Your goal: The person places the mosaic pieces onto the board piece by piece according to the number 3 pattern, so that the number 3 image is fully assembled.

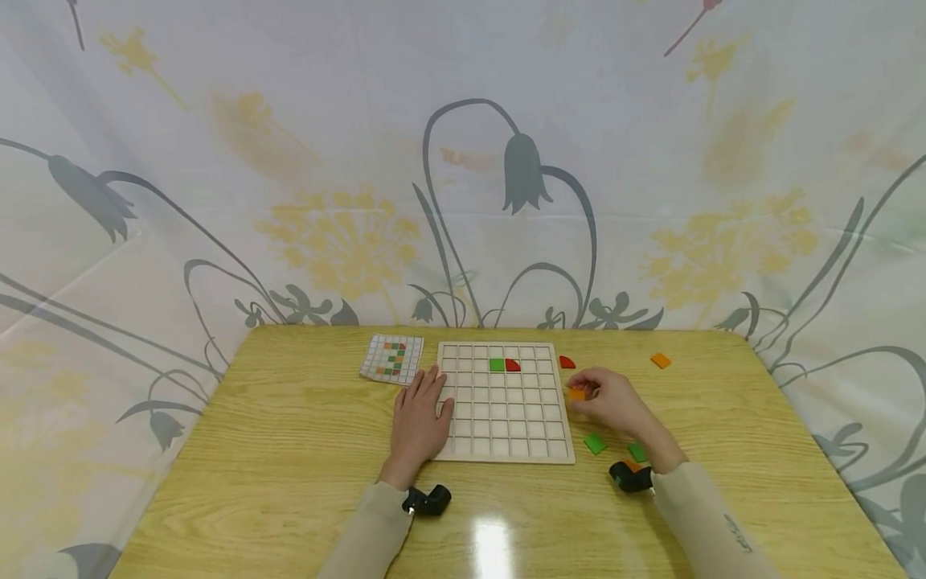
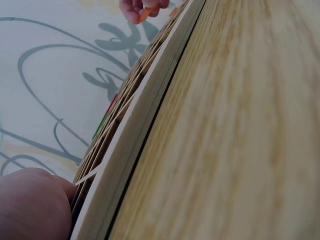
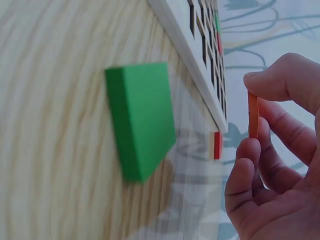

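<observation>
A pale wooden grid board (image 1: 499,402) lies on the table, with a green square tile (image 1: 497,365) and a red quarter-round tile (image 1: 513,365) side by side in its upper cells. My left hand (image 1: 421,418) rests flat along the board's left edge, fingers extended toward the patterned card (image 1: 391,359). Just off the board's right edge, my right hand (image 1: 613,400) pinches an orange square tile (image 3: 253,116) between thumb and fingertips. In the right wrist view the tile is held on edge, above the table. A loose green tile (image 3: 145,120) lies below that hand.
Right of the board lie a red quarter-round tile (image 1: 567,362), an orange tile (image 1: 661,360) and a green tile (image 1: 596,443). Another green tile (image 1: 638,452) and an orange one (image 1: 632,466) sit partly hidden near the right wrist. A flowered curtain (image 1: 463,201) stands behind the table.
</observation>
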The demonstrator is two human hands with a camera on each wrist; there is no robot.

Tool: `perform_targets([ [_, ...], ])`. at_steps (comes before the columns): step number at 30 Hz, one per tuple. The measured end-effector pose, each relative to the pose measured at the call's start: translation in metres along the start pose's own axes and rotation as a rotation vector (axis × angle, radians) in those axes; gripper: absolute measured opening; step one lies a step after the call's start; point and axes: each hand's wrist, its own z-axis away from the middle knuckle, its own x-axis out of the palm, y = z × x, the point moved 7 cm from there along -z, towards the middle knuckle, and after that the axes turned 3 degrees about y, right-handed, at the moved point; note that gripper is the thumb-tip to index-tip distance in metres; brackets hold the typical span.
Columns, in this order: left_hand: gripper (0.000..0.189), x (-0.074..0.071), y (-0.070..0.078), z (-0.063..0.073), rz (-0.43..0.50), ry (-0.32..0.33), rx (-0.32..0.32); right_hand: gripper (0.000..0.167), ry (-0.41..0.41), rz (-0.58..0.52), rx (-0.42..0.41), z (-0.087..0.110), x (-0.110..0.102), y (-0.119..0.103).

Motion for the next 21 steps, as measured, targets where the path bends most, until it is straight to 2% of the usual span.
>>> perform_targets([
  [10, 0.047, 0.0, 0.0, 0.001, 0.015, 0.001, -0.004, 0.024, -0.011, -0.04, -0.05, -0.02, 0.019, -0.012],
  [21, 0.048, -0.001, 0.001, 0.001, 0.015, 0.006, 0.003, 0.022, -0.034, -0.075, -0.011, -0.042, 0.044, -0.021],
])
